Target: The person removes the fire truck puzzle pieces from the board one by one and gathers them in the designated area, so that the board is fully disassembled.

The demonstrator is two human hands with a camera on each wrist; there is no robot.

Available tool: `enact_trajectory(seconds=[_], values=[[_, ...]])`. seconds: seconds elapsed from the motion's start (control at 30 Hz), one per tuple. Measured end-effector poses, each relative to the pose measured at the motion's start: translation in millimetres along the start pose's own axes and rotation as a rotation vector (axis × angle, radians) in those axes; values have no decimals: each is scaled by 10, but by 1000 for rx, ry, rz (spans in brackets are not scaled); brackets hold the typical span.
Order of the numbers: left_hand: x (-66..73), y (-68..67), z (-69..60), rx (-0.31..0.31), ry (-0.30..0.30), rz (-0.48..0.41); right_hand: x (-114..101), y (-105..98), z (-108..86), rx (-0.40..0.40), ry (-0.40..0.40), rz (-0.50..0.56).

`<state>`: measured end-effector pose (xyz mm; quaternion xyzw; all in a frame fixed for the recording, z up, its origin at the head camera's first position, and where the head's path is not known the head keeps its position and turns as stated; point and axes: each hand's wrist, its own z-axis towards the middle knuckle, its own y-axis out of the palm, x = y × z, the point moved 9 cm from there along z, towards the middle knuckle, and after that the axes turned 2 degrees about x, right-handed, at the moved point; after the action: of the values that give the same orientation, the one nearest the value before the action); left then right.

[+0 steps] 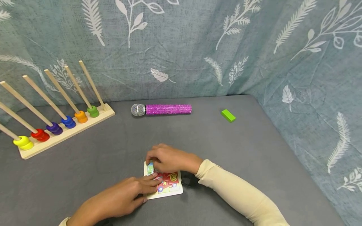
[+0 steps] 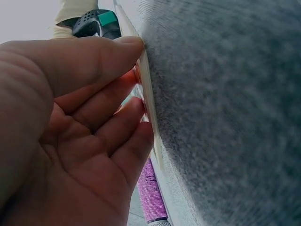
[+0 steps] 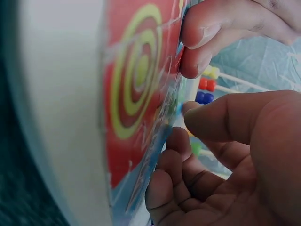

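A jigsaw puzzle in a pale wooden tray (image 1: 165, 196) lies near the table's front; its pieces show red, yellow and blue, with a ringed yellow disc (image 3: 141, 75) in the right wrist view. The left hand (image 1: 124, 196) rests its fingers on the puzzle's left part, and its thumb (image 2: 127, 47) touches the tray's edge. Bent over the top left corner, the right hand (image 1: 169, 158) touches the puzzle with its fingertips beside a green and blue piece (image 1: 150, 168). Its palm hides part of the puzzle, and whether it pinches a piece is unclear.
A wooden rack (image 1: 65, 133) with upright pegs and coloured beads stands at the left. A glittery pink microphone (image 1: 168, 109) lies near the table's back, and a green block (image 1: 228, 115) lies to its right. Patterned cloth (image 1: 181, 62) hangs behind the table.
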<state>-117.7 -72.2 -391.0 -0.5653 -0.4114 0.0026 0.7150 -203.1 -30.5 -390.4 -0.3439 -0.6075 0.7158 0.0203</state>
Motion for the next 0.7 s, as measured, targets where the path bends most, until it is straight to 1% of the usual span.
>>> enact_trajectory(seconds=[0.1,0.23,0.33,0.5,0.63,0.7], values=[[-4,14,-9,-9,-6,-2,-3,12,7,2,-14,42],[6,14,-14,-1,7,-3,32,7,6,11,9,78],[7,9,-12,4,14,-7,51,-17,-2,18,28,80],[7,9,-14,6,17,-5,52,-37,-19,15,35,70],[14,5,-15,18,31,0,69,-42,-31,10,60,48],[14,4,-16,17,28,-2,74,-44,-36,6,73,36]])
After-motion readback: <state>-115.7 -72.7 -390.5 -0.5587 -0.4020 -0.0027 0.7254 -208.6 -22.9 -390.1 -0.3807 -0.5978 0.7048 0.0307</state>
